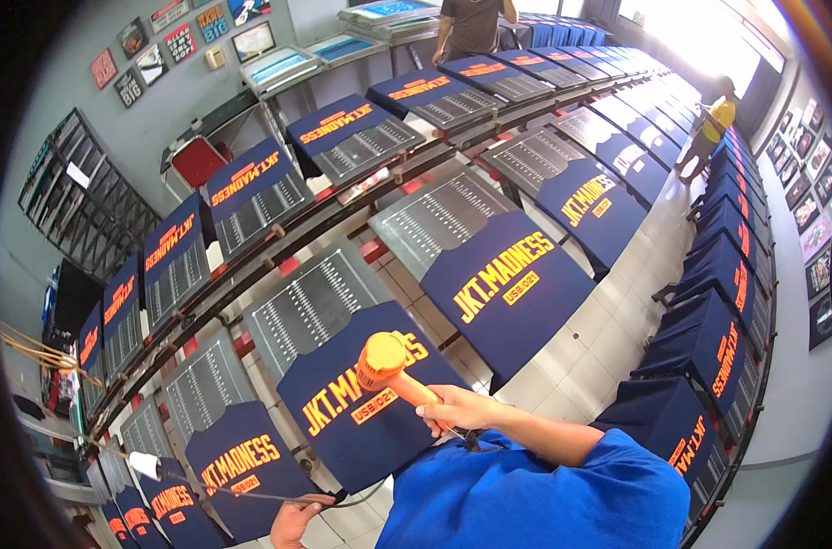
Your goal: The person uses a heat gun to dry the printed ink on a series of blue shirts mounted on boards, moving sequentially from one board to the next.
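Observation:
My right hand grips the handle of an orange hair dryer. The dryer is held above a navy T-shirt with orange and yellow print, hiding part of the lettering. That shirt lies flat on a grey board with white markings. Lower down, my left hand has its fingers closed around a grey cable. This cable stretches left toward a white fitting and bends right toward my body.
Rows of boards carry more printed navy shirts, including one on the right. A dark rail runs between the rows. One person stands at the back; another in yellow is in the tiled aisle. Screen frames lie stacked behind.

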Available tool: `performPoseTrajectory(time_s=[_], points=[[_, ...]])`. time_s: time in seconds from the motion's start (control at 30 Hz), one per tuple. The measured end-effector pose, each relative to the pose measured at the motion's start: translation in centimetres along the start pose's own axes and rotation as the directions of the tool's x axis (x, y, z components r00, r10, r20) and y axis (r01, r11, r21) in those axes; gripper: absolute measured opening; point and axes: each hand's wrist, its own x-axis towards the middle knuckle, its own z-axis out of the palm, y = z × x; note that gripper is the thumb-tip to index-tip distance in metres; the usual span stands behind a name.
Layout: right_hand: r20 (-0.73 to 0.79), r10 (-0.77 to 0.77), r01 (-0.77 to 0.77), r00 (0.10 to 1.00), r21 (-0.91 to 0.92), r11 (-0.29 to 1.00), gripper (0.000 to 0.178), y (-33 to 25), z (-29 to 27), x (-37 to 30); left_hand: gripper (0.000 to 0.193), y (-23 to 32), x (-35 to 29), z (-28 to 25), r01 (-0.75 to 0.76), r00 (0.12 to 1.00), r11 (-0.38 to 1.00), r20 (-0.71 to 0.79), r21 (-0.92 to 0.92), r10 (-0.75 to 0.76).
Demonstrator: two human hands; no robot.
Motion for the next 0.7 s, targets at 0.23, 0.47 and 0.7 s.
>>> performPoseTrajectory(time_s=[0.23, 0.47, 0.7], points=[[-0.092, -0.224, 0.24, 0.97, 0.231, 0.943, 0.041, 2.7, -10.8, -9.7, 0.019, 13.2, 5.9, 12.9, -0.252, 0.965, 0.958, 0.112, 0.135, 0.238], [-0.212, -0.24, 0.296, 0.947, 0.291, 0.91, 0.042, 6.5, -22.2, -21.0, 0.023, 21.5, 8.6, 24.5, -0.405, 0.913, 0.893, 0.139, 0.197, 0.384], [-0.315, -0.169, 0.279, 0.934, 0.347, 0.895, 0.053, 8.4, -29.2, -27.5, 0.026, 24.6, 12.1, 36.7, -0.342, 0.917, 0.9, 0.303, 0.27, 0.258]])
